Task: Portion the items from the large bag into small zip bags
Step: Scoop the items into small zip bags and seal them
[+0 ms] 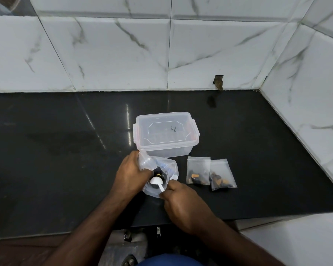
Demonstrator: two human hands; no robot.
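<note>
Head view looks down on a black counter (65, 150). At 6 o'clock of the lidded clear box (165, 133), the large bag (161, 169) sits open, its near-left edge gripped by the left hand (131, 175). Just at 4 o'clock of the bag mouth, the right hand (181, 200) pinches the handle of a white scoop (157, 182) dipped inside. 2 filled small zip bags (210, 172) lie at 3 o'clock, apart from both hands. Dark and orange pieces inside are too small to identify.
</note>
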